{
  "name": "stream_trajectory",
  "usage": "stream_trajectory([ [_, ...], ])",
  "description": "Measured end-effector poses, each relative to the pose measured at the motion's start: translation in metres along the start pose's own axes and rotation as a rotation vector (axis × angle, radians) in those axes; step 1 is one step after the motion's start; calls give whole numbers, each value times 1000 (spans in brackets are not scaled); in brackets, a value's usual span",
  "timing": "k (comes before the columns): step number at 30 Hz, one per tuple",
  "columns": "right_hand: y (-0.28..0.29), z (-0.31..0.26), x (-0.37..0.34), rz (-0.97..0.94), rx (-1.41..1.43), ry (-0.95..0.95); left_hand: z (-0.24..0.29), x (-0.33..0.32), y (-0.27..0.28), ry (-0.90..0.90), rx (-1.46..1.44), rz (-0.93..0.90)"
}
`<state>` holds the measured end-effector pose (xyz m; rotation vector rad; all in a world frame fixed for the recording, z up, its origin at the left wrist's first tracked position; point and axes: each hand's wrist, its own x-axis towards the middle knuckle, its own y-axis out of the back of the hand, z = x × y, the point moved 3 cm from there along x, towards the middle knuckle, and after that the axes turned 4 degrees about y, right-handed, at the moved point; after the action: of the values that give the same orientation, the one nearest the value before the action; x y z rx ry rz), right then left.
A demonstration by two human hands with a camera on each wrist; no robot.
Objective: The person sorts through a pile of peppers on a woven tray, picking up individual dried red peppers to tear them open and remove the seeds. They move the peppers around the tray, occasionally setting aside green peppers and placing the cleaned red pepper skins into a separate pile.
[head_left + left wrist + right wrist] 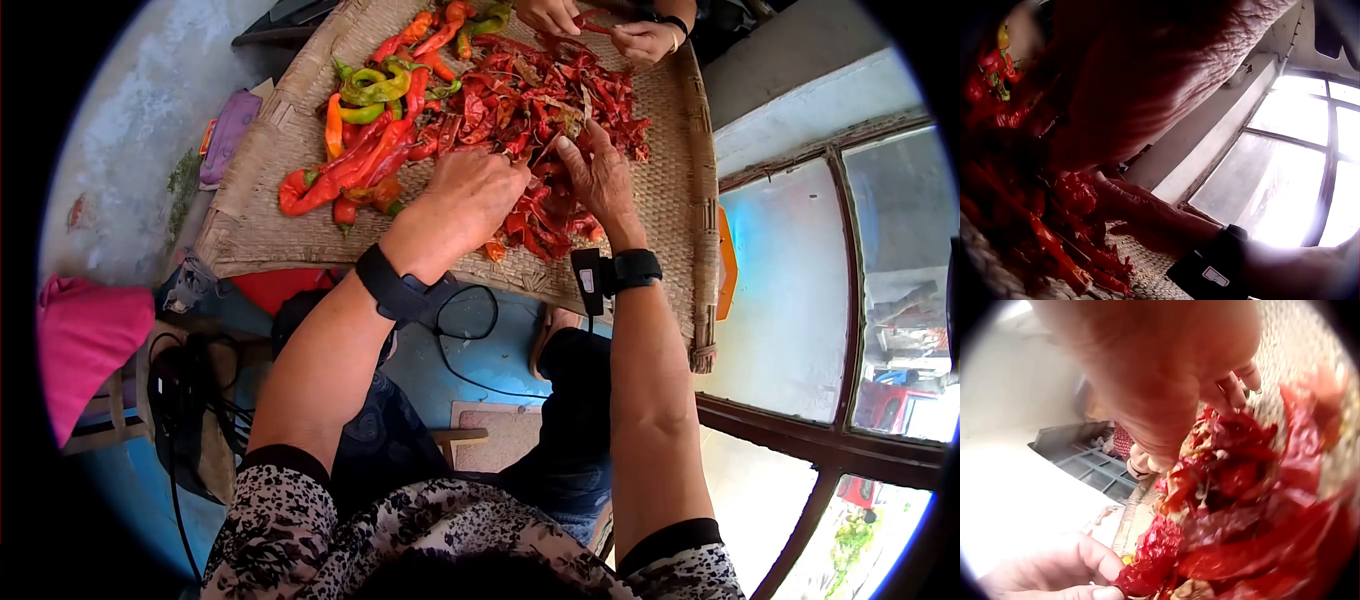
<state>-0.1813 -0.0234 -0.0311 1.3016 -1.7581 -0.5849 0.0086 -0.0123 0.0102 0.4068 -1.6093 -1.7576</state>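
Dried red chilies (pixel 560 130) are heaped on a woven tray (pixel 250 235). My left hand (pixel 470 195) is over the near left part of the heap. In the right wrist view, the left thumb and forefinger (pixel 1100 569) pinch a wrinkled red chili (pixel 1141 575). My right hand (pixel 608 188) lies at the heap's right side, its thumb and fingers spread apart and nothing gripped between them. Fingertips of that hand dip to the chilies (pixel 1235 444) in the right wrist view. The left palm fills much of the left wrist view and shades the chilies below it.
Fresh red and green peppers (pixel 375 130) lie on the tray's left side. Across the tray, another person's hands (pixel 645 40) hold a red chili. A window (pixel 790 280) stands at the right. Under the tray, a black cable (pixel 470 370) hangs down by the legs.
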Motion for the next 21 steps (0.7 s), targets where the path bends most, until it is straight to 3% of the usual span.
stream_trajectory([
  [2,-14,-17,11,-65,66,-88,-3,-2,2,36,22,-52],
  [3,-19,-30,11,20,31,-2,-4,-4,2,39,26,-53],
  [6,-24,-52,13,21,27,32,-6,-8,0,63,52,-23],
  [8,-20,-64,14,56,230,148,-6,-9,-3,59,90,-25],
  [11,2,-79,4,-49,311,144,-6,-13,0,17,60,28],
  [17,40,-50,-31,-189,163,139,2,-7,5,25,37,40],
  [19,48,-34,-39,-178,241,22,5,-2,4,21,30,47],
  [21,56,-30,-42,-94,175,78,9,3,4,10,30,54],
])
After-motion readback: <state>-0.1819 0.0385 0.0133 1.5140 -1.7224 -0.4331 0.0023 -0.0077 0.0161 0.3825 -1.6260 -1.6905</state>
